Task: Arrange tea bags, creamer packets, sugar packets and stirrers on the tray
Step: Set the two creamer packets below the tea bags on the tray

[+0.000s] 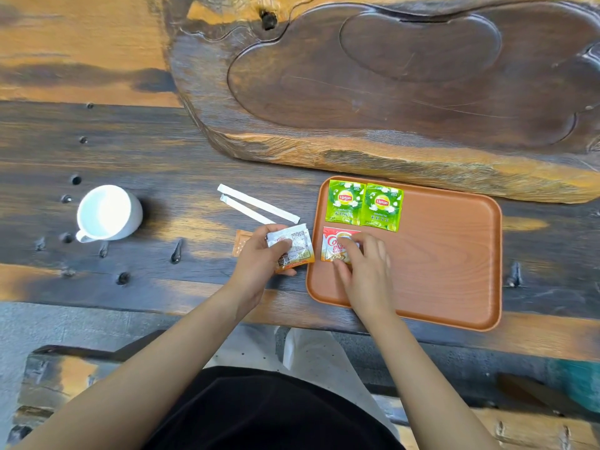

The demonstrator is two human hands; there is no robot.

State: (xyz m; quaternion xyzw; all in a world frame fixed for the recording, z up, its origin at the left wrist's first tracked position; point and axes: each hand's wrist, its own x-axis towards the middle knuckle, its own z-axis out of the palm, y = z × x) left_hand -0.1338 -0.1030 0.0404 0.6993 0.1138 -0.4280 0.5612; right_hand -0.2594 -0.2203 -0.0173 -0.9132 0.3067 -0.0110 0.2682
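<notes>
a dark, weathered wooden tabletop [156, 157] with orange-brown patches and small holes fills the view, with a large carved dark wood slab [389, 76] lying across its far right part. at the left stands a white ceramic cup [108, 213], upright, with its handle toward the near edge. further right, two long white paper-wrapped stirrers [256, 206] lie side by side at a slant on the bare wood, just left of the tray. near their lower ends a small orange-brown sugar packet [241, 241] lies flat, partly hidden by the left hand [259, 258]. that hand is closed around a white and orange creamer packet [297, 248], thumb on top, holding it just off the left edge of the rectangular orange-brown wooden tray [454, 254]. on the tray, in its far left corner, two green lipton tea bags [363, 204] sit side by side, edges touching. just below them a red and white creamer packet [336, 245] lies flat on the tray, and the right hand [365, 264] rests over it with fingers bent down, their tips pressing on the packet.
</notes>
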